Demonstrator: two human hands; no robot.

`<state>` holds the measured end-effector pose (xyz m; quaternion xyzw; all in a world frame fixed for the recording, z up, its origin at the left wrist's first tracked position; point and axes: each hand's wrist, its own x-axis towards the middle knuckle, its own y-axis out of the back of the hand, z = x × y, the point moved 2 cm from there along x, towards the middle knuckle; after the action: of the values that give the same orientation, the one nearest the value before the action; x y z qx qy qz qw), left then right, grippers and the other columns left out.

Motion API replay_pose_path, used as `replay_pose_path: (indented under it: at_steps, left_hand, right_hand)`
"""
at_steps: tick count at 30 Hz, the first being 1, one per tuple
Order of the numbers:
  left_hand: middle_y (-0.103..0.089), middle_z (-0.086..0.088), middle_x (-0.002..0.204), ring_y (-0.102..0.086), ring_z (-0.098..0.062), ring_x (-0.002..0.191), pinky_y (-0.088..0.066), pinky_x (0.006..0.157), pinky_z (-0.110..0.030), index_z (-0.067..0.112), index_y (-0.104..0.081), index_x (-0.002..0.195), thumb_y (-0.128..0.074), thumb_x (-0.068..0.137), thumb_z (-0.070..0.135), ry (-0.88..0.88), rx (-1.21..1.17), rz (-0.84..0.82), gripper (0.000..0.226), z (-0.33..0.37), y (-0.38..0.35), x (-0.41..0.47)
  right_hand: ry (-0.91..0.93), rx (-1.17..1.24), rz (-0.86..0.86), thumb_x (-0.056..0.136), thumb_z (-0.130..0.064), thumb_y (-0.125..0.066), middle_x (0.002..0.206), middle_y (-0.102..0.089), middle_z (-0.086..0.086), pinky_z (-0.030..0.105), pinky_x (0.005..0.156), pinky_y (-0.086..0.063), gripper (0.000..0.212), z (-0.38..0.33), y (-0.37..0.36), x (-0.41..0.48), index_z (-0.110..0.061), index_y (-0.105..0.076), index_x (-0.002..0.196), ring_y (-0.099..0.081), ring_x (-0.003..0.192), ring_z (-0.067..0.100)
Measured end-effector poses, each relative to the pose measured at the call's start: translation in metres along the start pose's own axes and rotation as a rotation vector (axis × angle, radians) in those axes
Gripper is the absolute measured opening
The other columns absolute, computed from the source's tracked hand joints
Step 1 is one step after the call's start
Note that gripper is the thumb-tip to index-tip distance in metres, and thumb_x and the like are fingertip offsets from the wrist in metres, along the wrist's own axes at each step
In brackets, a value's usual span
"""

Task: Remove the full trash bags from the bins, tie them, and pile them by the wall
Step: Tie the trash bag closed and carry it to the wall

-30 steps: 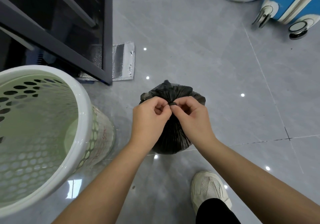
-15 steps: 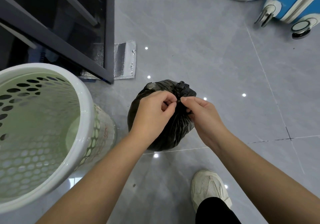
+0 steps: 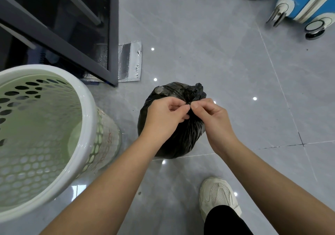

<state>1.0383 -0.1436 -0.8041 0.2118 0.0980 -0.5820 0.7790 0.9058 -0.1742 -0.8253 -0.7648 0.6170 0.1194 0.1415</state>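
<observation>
We counted one black trash bag (image 3: 178,140) on the floor (image 3: 226,67) beside one white bin (image 3: 90,118). Our left hand (image 3: 163,118) and right hand (image 3: 214,121) each pinched its gathered neck. Since a second before, it had bulged leftward.

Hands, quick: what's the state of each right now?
Left hand: closed, pinching the gathered neck of the black trash bag.
Right hand: closed, pinching the same neck from the other side.

crinkled glossy plastic bag (image 3: 178,140), perforated smooth plastic bin (image 3: 85,118), polished glossy floor tiles (image 3: 208,44).
</observation>
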Motion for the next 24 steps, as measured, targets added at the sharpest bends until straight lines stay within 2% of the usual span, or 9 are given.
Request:
replay_pose_path:
  at_steps: [4, 7, 9, 11, 14, 17, 19, 22, 24]
  left_hand:
    - [-0.073, -0.001, 0.069, -0.072, -0.013, 0.071, -0.059, 0.077, -0.034, 0.022, -0.069, 0.074, -0.069, 0.077, 0.014, 0.051, 0.016, 0.066, 0.008, 0.000, -0.003, 0.005]
    - [-0.069, 0.009, 0.068, -0.065, 0.001, 0.067, -0.053, 0.071, -0.016, 0.026, -0.068, 0.072, -0.068, 0.075, 0.016, -0.040, 0.181, 0.162, 0.010, 0.002, -0.007, 0.005]
    - [-0.067, 0.011, 0.068, -0.062, 0.003, 0.066, -0.049, 0.066, -0.011, 0.023, -0.067, 0.074, -0.066, 0.078, 0.016, -0.128, 0.252, 0.194, 0.009, 0.004, -0.010, 0.001]
    - [-0.067, 0.010, 0.068, -0.062, -0.002, 0.067, -0.051, 0.067, -0.017, 0.019, -0.067, 0.077, -0.065, 0.079, 0.015, -0.225, 0.303, 0.214, 0.005, 0.004, -0.012, -0.001]
    - [-0.067, 0.006, 0.069, -0.063, -0.009, 0.065, -0.054, 0.067, -0.032, 0.014, -0.065, 0.080, -0.062, 0.080, 0.014, -0.352, 0.348, 0.243, 0.003, -0.002, -0.012, -0.004]
    - [-0.066, 0.004, 0.072, -0.062, -0.010, 0.066, -0.054, 0.066, -0.034, 0.013, -0.065, 0.083, -0.061, 0.082, 0.012, -0.413, 0.380, 0.258, 0.004, -0.007, -0.010, -0.005]
    - [-0.065, 0.006, 0.070, -0.061, -0.009, 0.066, -0.053, 0.066, -0.029, 0.014, -0.064, 0.083, -0.062, 0.082, 0.011, -0.390, 0.379, 0.242, 0.004, -0.008, -0.006, -0.004]
    - [-0.061, 0.012, 0.068, -0.058, -0.003, 0.067, -0.052, 0.066, -0.020, 0.018, -0.061, 0.081, -0.061, 0.083, 0.011, -0.339, 0.363, 0.176, 0.008, -0.007, 0.002, -0.001]
    - [-0.062, 0.010, 0.069, -0.060, -0.004, 0.067, -0.053, 0.069, -0.024, 0.020, -0.059, 0.082, -0.060, 0.084, 0.013, -0.318, 0.369, 0.126, 0.007, -0.007, 0.006, 0.000]
  right_hand:
    - [0.041, -0.053, 0.038, 0.084, -0.016, -0.069, 0.090, -0.060, 0.002, 0.032, 0.089, -0.049, 0.012, 0.000, -0.002, 0.000, -0.018, -0.075, 0.074, -0.060, 0.091, 0.021]
    - [0.000, -0.094, 0.143, 0.082, -0.018, -0.071, 0.090, -0.063, 0.003, 0.030, 0.084, -0.052, 0.011, 0.003, -0.006, 0.001, -0.013, -0.072, 0.072, -0.063, 0.086, 0.013]
    - [-0.067, -0.081, 0.190, 0.080, -0.021, -0.071, 0.093, -0.068, 0.004, 0.035, 0.086, -0.054, 0.011, 0.004, -0.008, 0.003, -0.012, -0.072, 0.073, -0.067, 0.088, 0.016]
    - [-0.158, -0.023, 0.202, 0.080, -0.022, -0.068, 0.088, -0.070, 0.005, 0.035, 0.082, -0.055, 0.015, 0.003, -0.010, 0.004, -0.007, -0.072, 0.078, -0.067, 0.084, 0.017]
    - [-0.297, 0.045, 0.218, 0.082, -0.017, -0.065, 0.077, -0.062, 0.009, 0.032, 0.072, -0.052, 0.021, 0.001, -0.012, 0.007, 0.003, -0.069, 0.085, -0.059, 0.074, 0.016]
    - [-0.369, 0.003, 0.138, 0.080, -0.020, -0.064, 0.078, -0.066, 0.006, 0.031, 0.069, -0.050, 0.014, -0.003, -0.014, 0.012, -0.008, -0.070, 0.079, -0.060, 0.074, 0.015]
    - [-0.307, -0.108, 0.046, 0.083, -0.018, -0.060, 0.076, -0.062, 0.001, 0.027, 0.065, -0.046, 0.006, -0.005, -0.009, 0.013, -0.014, -0.064, 0.086, -0.059, 0.067, 0.012]
    - [0.000, -0.534, -0.116, 0.081, -0.017, -0.062, 0.080, -0.060, -0.003, 0.020, 0.065, -0.044, 0.029, -0.005, 0.003, 0.012, -0.025, -0.053, 0.107, -0.057, 0.068, 0.009]
    - [0.175, -0.815, -0.192, 0.079, -0.021, -0.066, 0.079, -0.055, -0.004, 0.021, 0.065, -0.041, 0.028, -0.001, 0.004, 0.012, -0.027, -0.052, 0.103, -0.054, 0.072, 0.013]
